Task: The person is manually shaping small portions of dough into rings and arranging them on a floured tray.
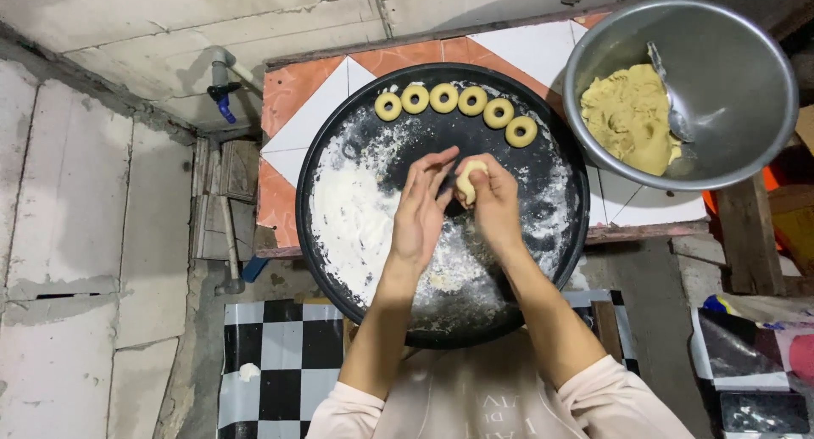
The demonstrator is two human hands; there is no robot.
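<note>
The right hand (494, 203) is clenched around a small lump of dough (467, 178), which sits between its thumb and fingertips at the upper left of the hand, above the middle of the round black tray (326, 163). The left hand (420, 208) is released: its palm is flat, its fingers are extended toward the far side of the tray, and it holds nothing. Its fingertips stand just beside the lump, on the lump's left, and whether they touch it cannot be told. The lump therefore lies between the two hands, held by the right and closer to it. The lump appears slightly longer than wide, with its long axis running roughly from near to far; most of it is hidden by the right fingers, so its true shape and any pointing direction cannot be told. Six dough rings (458, 106) lie in an arc along the far rim of the tray, well apart from the hands. A patch of white flour (356, 214) covers the left side of the tray, near the left hand. A metal bowl (746, 100) stands at the far right, beside the tray, and contains a mass of dough (626, 117) and a spoon (674, 108).
</note>
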